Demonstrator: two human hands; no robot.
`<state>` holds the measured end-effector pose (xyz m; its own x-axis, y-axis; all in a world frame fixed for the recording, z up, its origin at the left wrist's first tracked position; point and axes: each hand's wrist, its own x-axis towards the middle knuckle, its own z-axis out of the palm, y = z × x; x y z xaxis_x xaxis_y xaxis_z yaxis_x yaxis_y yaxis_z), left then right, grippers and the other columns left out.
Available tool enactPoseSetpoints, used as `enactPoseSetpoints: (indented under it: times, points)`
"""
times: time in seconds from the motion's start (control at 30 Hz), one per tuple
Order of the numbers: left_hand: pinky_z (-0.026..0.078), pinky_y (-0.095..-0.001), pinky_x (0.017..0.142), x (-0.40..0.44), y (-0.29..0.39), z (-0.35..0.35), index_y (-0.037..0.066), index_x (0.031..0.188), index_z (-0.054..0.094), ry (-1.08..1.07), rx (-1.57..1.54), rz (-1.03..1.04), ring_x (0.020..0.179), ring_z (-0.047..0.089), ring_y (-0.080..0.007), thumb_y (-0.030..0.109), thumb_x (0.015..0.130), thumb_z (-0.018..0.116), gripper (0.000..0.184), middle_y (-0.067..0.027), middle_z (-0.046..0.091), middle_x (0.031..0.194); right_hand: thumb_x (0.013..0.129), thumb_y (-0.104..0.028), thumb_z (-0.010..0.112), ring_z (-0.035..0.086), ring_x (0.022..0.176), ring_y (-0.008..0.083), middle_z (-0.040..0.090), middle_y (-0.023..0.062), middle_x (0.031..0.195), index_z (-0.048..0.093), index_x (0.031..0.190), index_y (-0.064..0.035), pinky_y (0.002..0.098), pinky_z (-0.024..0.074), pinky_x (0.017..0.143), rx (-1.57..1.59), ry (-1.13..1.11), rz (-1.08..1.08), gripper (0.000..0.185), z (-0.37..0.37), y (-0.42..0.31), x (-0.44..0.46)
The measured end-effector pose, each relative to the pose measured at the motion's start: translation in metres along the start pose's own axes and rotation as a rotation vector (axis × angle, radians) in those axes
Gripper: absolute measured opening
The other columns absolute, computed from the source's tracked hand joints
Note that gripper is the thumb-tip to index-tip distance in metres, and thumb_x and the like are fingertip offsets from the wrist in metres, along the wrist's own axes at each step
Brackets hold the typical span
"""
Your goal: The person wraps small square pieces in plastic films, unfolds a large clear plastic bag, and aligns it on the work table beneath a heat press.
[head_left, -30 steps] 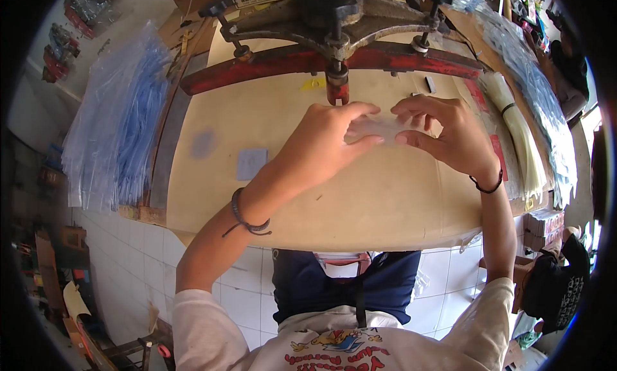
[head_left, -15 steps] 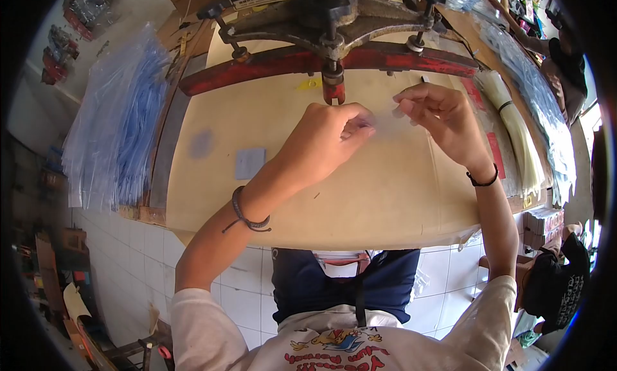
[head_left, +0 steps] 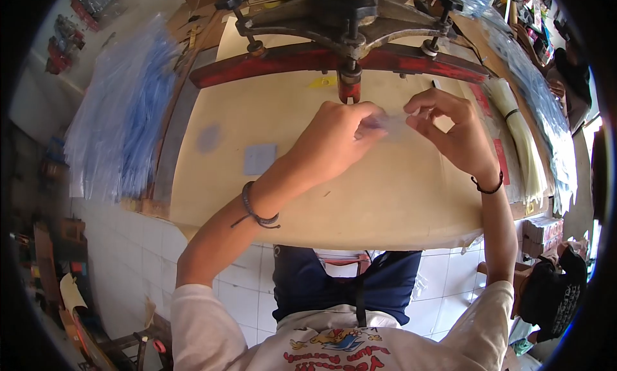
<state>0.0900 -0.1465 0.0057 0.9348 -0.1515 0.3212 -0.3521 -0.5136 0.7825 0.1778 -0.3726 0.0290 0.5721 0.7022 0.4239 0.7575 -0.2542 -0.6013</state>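
White tile floor [head_left: 247,307], tan tabletop [head_left: 385,210]. Above it, the left hand [head_left: 340,132] pinches one see-through piece [head_left: 393,122]; the right hand [head_left: 453,128] curls beside it (can't tell if it's holding). One bluish square [head_left: 259,159] lies nearby.

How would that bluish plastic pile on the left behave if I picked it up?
The bluish plastic pile would probably flop, since its sheets look thin and wrinkled. It may also slip apart: the surface looks glossy, and no band shows around it.
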Motion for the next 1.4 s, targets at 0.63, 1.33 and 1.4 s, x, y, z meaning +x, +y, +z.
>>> enactPoseSetpoints:
  times: [0.63,1.33,1.4]
  points:
    - [0.056,-0.036,0.072,-0.012,0.007,-0.011,-0.002,0.106,0.074,-0.016,0.255,0.125,0.075,0.071,-0.0325,0.02,0.089,0.075,0.028,-0.0218,0.073,0.083,0.086,-0.008,0.076,0.065,0.069,0.0172,0.073,0.0084,0.086,0.073,0.097,-0.0002,0.0306,0.0514,0.061,-0.11,-0.147,0.067,0.014,0.004,0.001,-0.004]
    - [0.037,-0.041,0.116,-0.143,-0.074,-0.157,-0.004,0.134,0.06,0.32,0.698,-0.426,0.144,0.041,-0.0371,0.04,0.09,0.074,0.064,-0.0252,0.049,0.15,0.084,-0.009,0.075,0.065,0.066,0.0178,0.072,0.009,0.081,0.073,0.092,0.0006,0.0334,0.0519,0.066,-0.046,-0.354,0.15,0.012,-0.016,0.0,-0.002]
    - [0.041,-0.0408,0.112,-0.139,-0.074,-0.159,0.0,0.13,0.063,0.317,0.623,-0.383,0.138,0.048,-0.0369,0.033,0.088,0.077,0.055,-0.0224,0.054,0.145,0.084,-0.012,0.076,0.066,0.067,0.0174,0.071,0.0087,0.076,0.074,0.091,-0.0008,0.0324,0.0515,0.065,-0.021,-0.214,-0.034,0.013,-0.014,0.016,-0.003]
